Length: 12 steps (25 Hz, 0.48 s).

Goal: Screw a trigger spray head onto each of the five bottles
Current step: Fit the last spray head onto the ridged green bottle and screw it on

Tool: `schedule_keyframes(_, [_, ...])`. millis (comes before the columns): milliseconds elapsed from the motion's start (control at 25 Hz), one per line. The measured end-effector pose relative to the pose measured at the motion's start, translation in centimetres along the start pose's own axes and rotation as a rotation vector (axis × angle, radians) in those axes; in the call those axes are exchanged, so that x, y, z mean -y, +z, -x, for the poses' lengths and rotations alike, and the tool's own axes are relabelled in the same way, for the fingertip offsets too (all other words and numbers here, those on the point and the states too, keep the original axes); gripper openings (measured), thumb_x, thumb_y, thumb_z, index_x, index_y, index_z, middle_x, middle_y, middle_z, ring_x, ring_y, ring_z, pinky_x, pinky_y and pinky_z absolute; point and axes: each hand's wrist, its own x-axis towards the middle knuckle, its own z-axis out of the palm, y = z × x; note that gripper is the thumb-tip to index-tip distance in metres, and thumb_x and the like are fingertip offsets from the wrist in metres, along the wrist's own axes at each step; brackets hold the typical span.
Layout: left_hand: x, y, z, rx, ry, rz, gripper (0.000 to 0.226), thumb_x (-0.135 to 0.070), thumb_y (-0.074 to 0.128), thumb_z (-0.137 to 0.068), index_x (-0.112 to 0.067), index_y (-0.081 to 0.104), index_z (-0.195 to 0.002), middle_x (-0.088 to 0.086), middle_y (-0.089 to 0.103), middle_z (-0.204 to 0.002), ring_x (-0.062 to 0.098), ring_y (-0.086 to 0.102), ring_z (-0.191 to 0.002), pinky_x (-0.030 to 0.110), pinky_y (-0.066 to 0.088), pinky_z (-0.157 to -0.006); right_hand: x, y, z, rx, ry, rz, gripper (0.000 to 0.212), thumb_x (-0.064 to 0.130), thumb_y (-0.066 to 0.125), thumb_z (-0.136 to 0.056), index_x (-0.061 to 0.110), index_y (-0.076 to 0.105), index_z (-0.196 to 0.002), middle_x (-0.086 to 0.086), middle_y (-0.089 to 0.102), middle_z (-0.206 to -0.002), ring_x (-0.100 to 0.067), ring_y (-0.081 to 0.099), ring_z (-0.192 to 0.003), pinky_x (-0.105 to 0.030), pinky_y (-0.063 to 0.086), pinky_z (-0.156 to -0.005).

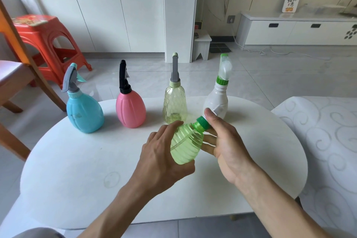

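Note:
A translucent green ribbed bottle (186, 144) is tilted above the white table (77, 170), its neck pointing up and right. My left hand (164, 158) grips its body from below and the left. My right hand (224, 141) holds a white spray head with a green collar (201, 124) at the bottle's neck; most of the head is hidden behind my fingers. Behind stand a blue bottle (84, 111), a pink bottle (130, 110), a pale yellow bottle (174, 106) and a white bottle (217, 100), each with a spray head on top.
A wooden chair (17, 75) and an orange plastic stool (44, 44) stand at the left. At the right lies a patterned white cushion (328, 141). White cabinets and a low white unit (297, 31) line the far wall.

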Motion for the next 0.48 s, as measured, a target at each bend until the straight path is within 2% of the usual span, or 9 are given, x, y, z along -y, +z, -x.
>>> schedule_keyframes(80, [0.2,-0.2,-0.1,-0.019,-0.020,0.041,0.091,-0.041,0.076,-0.057,-0.023,0.050,-0.143,-0.011,0.059,-0.129,0.019,0.056,-0.114,0.026,0.042,-0.092,0.4,-0.3,0.0,0.064,0.031,-0.040,0.027,0.043,0.067,-0.089,0.020,0.077,-0.098,-0.001,0.079,-0.102,-0.018,0.073,-0.094,-0.036,0.056,-0.085])
schedule_keyframes(160, [0.2,-0.3,-0.1,-0.038,-0.021,0.060,0.091,-0.040,0.077,-0.057,-0.023,0.051,-0.143,-0.014,0.058,-0.126,0.016,0.056,-0.113,0.022,0.038,-0.091,0.5,-0.3,0.1,0.083,-0.015,-0.052,0.029,0.043,0.072,-0.081,0.020,0.079,-0.096,-0.003,0.079,-0.102,-0.020,0.074,-0.095,-0.033,0.057,-0.080])
schedule_keyframes(240, [0.1,-0.2,0.0,-0.053,0.001,0.036,0.091,-0.041,0.076,-0.057,-0.023,0.051,-0.142,-0.011,0.060,-0.127,0.019,0.057,-0.111,0.027,0.042,-0.091,0.4,0.1,0.3,0.015,-0.044,-0.045,0.039,0.047,0.081,-0.067,0.017,0.078,-0.091,-0.004,0.079,-0.097,-0.021,0.075,-0.093,-0.031,0.057,-0.074])
schedule_keyframes(320, [-0.2,0.1,0.2,-0.083,0.028,-0.016,0.090,-0.043,0.074,-0.058,-0.021,0.052,-0.142,-0.006,0.062,-0.128,0.024,0.059,-0.108,0.038,0.049,-0.089,0.2,0.6,0.4,-0.057,-0.037,-0.044,0.051,0.050,0.085,-0.058,0.013,0.072,-0.090,-0.004,0.079,-0.094,-0.020,0.075,-0.090,-0.031,0.058,-0.072])
schedule_keyframes(400, [-0.2,0.3,0.2,-0.119,0.046,-0.097,0.089,-0.042,0.075,-0.059,-0.019,0.052,-0.142,-0.003,0.063,-0.127,0.027,0.060,-0.106,0.046,0.052,-0.084,-0.1,0.9,0.4,-0.065,-0.022,-0.084,0.051,0.050,0.082,-0.062,0.014,0.068,-0.094,-0.004,0.079,-0.097,-0.021,0.075,-0.093,-0.034,0.059,-0.076])
schedule_keyframes(480, [0.1,0.4,0.0,-0.142,0.052,-0.172,0.089,-0.040,0.078,-0.059,-0.019,0.052,-0.141,-0.003,0.063,-0.127,0.028,0.061,-0.105,0.047,0.052,-0.079,0.1,1.1,0.6,0.001,-0.008,-0.136,0.041,0.044,0.075,-0.071,0.018,0.072,-0.102,-0.005,0.078,-0.107,-0.021,0.073,-0.101,-0.037,0.056,-0.088])
